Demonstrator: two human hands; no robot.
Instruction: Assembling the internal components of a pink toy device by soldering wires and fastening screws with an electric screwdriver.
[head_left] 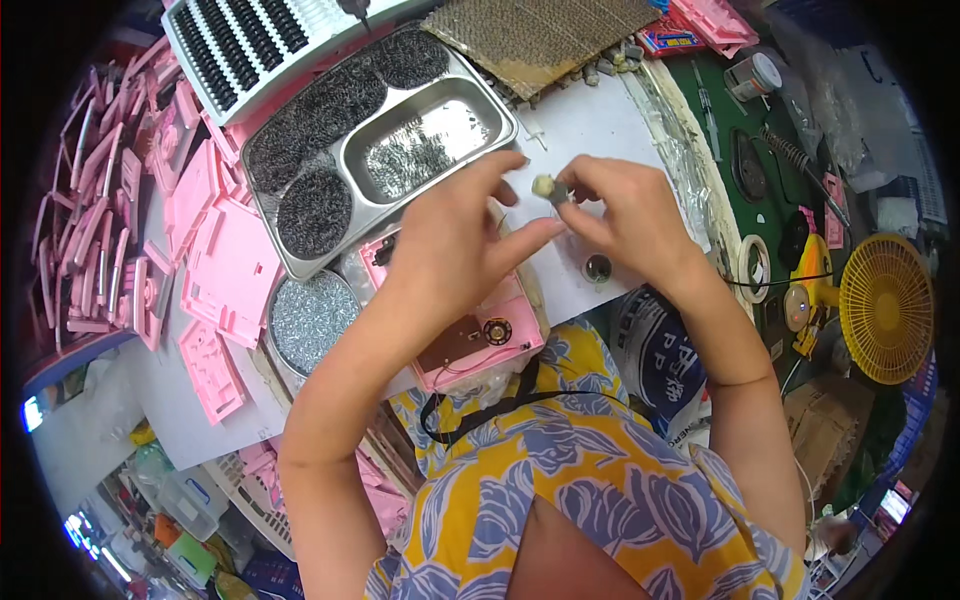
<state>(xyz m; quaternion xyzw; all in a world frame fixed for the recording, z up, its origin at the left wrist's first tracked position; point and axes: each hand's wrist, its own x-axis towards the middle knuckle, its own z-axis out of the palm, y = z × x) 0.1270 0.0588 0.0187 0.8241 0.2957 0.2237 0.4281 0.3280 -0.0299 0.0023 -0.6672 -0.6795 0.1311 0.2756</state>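
Pinched between the thumb and fingers of my right hand (632,212) is a small grey cylindrical part (546,187) with a pale yellowish end. My left hand (448,240) hovers just left of it, thumb and index finger spread apart with nothing between them. Under my left hand and wrist lies an open pink plastic casing (530,345), partly hidden, with a round black part (497,331) and thin wires inside. Beyond my left hand stands a metal compartment tray (507,118) holding small dark springs and small metal pieces.
A round dish of silvery screws (315,320) sits left of the casing. Pink plastic panels (225,265) pile up at the left. A white tray of black parts (235,50) and a cardboard sheet (540,35) are at the back; a yellow fan (886,308) stands right.
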